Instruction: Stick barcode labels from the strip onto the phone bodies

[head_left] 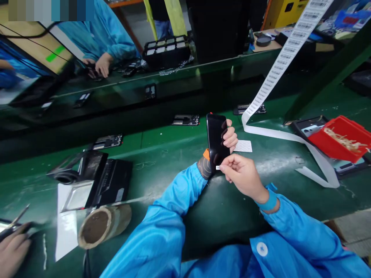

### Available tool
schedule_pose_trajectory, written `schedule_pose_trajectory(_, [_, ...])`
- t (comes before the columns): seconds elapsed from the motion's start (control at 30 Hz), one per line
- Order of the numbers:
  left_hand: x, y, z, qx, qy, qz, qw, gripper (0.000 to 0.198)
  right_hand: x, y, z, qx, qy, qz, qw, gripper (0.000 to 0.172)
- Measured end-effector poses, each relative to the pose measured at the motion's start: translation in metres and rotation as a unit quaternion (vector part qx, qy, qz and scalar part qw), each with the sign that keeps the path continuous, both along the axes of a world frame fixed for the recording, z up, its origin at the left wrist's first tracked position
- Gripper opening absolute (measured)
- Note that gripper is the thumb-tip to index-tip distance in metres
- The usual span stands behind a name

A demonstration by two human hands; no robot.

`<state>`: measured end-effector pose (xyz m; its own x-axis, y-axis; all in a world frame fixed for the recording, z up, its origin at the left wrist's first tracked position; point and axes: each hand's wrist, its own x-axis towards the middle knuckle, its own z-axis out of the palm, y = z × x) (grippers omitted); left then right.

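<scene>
With the phone (216, 141) as the clock's centre, a barcode strip (285, 60) hangs down from 1 o'clock, crossing in front of an opened phone shell (239, 110) at 2, then trails along the bench (162, 170) to 4. A white sticker sheet (245, 146) lies at 3, just beside the left hand (231, 136), whose fingers curl round the phone's edge, raising it above the bench. The right hand (240, 173) pinches a small white label (218, 168) between thumb and forefinger at the phone's lower end. A co-worker's hands (103, 65) are busy at 10. At 3, farther out, a tilted red tray (330, 145) holds pale scraps; at 11, a black box (168, 61) holds rows of pale rectangles; at 8 lies a cardboard tube (123, 218), its contents unclear.
</scene>
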<state>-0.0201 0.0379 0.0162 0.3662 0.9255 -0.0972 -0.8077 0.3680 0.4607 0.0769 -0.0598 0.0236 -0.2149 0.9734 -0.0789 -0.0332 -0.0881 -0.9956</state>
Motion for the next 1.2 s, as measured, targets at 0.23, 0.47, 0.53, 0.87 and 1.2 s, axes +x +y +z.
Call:
schedule_pose_trajectory(0.23, [0.006, 0.000, 0.011, -0.046, 0.005, 0.011, 0.999, 0.049, 0.002, 0.000, 0.003, 0.044, -0.089, 0.016, 0.995, 0.017])
schedule_pose_trajectory(0.47, [0.003, 0.000, 0.015, -0.059, -0.040, 0.128, 0.989, 0.051, 0.016, 0.006, -0.015, 0.314, -0.211, -0.114, 0.919, 0.036])
schedule_pose_trajectory(0.53, [0.006, 0.003, 0.015, -0.084, -0.018, 0.203, 0.975, 0.050, 0.019, 0.009, -0.019, 0.425, -0.200, -0.109, 0.876, 0.040])
schedule_pose_trajectory(0.87, [-0.086, 0.016, 0.009, 0.064, 0.350, -0.112, 0.928, 0.039, 0.057, 0.054, -0.028, 0.016, 0.109, -0.146, 0.983, 0.034])
schedule_pose_trajectory(1.2, [-0.105, 0.191, 0.021, 0.080, 0.738, 0.131, 0.657, 0.024, 0.089, 0.062, -0.017, 0.049, -0.002, -0.101, 0.994, 0.025])
